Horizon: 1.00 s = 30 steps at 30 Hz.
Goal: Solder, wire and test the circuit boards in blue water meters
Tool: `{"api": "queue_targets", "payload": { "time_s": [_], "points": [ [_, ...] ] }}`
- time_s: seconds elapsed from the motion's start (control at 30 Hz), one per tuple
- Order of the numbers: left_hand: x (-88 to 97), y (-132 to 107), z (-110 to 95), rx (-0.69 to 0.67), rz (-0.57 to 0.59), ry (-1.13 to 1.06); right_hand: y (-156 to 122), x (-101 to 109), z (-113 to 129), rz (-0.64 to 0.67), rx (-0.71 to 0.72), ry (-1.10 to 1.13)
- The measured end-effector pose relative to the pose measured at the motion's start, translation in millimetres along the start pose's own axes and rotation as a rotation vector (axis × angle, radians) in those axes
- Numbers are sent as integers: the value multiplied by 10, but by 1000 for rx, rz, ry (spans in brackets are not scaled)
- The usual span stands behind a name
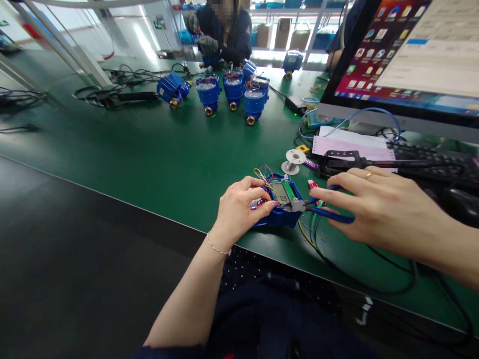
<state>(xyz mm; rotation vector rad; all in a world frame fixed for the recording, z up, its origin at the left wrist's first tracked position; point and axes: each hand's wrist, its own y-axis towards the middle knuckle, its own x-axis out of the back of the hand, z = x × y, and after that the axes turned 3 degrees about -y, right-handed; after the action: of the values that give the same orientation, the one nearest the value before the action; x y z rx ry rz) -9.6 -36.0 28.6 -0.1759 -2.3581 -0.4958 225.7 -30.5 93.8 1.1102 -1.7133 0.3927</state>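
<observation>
A blue meter [286,218] with an open top lies near the table's front edge; a green circuit board and a small display [280,193] show inside it. My left hand [241,202] is over the meter's left side, thumb and fingers closed near the board; what they pinch is too small to make out. Thin coloured wires [259,172] rise beside its fingers. In my right hand [377,204] is a pair of cutting pliers [333,214] with blue handles. The plier jaws reach over the meter's front rim, close to my left thumb.
Behind the meter stands a solder wire spool [294,162]. Several blue meters [232,89] stand farther back, before a gloved co-worker [224,37]. To the right are a monitor [404,60], a keyboard [434,152] and pink paper [352,144]. Cables [337,267] trail along the front edge.
</observation>
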Motion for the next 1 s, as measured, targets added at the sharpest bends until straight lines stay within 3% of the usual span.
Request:
{"api": "queue_targets", "payload": {
  "time_s": [0.3,0.6,0.8,1.0],
  "points": [
    [-3,-8,7,-20,-12,13,46,-60,-68,49,-26,109],
    [-8,38,18,-3,-3,8,-155,-4,117,-111,50,-175],
    [-6,32,15,-5,-2,7,-45,-27,61,35,-125,100],
    [-4,19,14,-14,0,5,27,-53,-13,78,-112,167]
  ]
}}
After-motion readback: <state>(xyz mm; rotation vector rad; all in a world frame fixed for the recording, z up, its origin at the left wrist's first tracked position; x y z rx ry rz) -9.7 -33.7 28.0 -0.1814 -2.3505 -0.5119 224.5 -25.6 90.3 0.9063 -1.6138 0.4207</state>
